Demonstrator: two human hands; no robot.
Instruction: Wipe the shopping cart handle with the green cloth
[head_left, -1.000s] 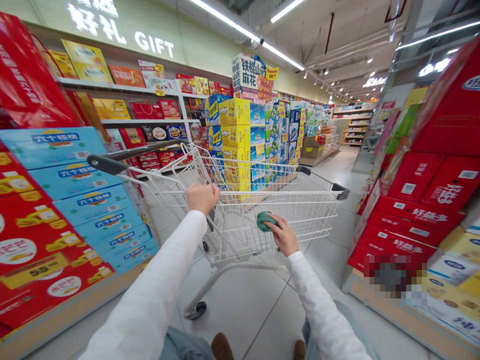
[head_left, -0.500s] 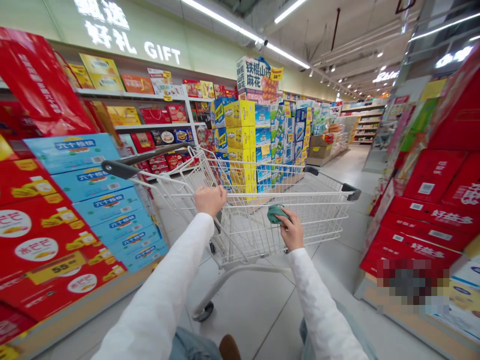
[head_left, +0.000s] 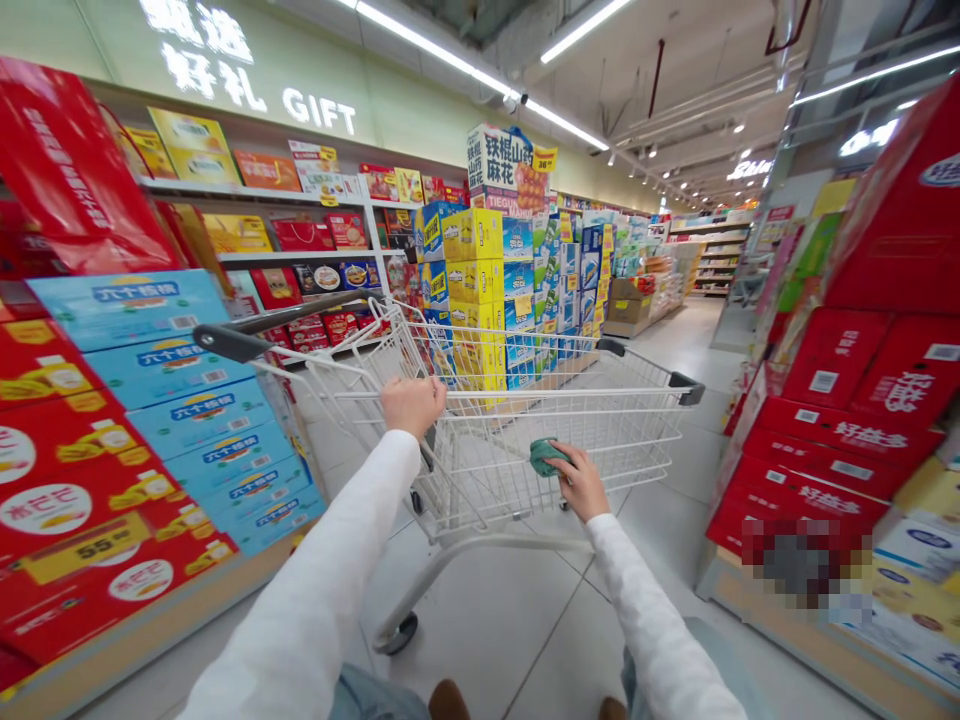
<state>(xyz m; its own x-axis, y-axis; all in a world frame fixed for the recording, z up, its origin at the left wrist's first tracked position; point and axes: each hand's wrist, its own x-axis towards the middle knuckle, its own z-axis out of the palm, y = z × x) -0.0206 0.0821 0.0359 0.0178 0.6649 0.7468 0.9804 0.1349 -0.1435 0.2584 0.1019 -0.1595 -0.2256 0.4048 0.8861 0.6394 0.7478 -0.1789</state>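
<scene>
1. One green cloth (head_left: pixel 546 457), bunched with no clear long axis against the shopping cart's wire basket (head_left: pixel 615 440), pinched in the right hand (head_left: pixel 581 483), the nearer hand.
2. Left hand (head_left: pixel 409 405) closed around the top wire rail (head_left: pixel 525 392), well apart from the cloth.
3. Beyond the cart, stacked yellow and blue cartons (head_left: pixel 480 300).

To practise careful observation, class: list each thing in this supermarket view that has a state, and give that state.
Shopping cart, upright on its wheels
Left hand, closed around the cart's top rail
Right hand, closed on the cloth
Green cloth, bunched in the right hand
Yellow cartons, stacked in a tall column
Red boxes, stacked in layers
</scene>
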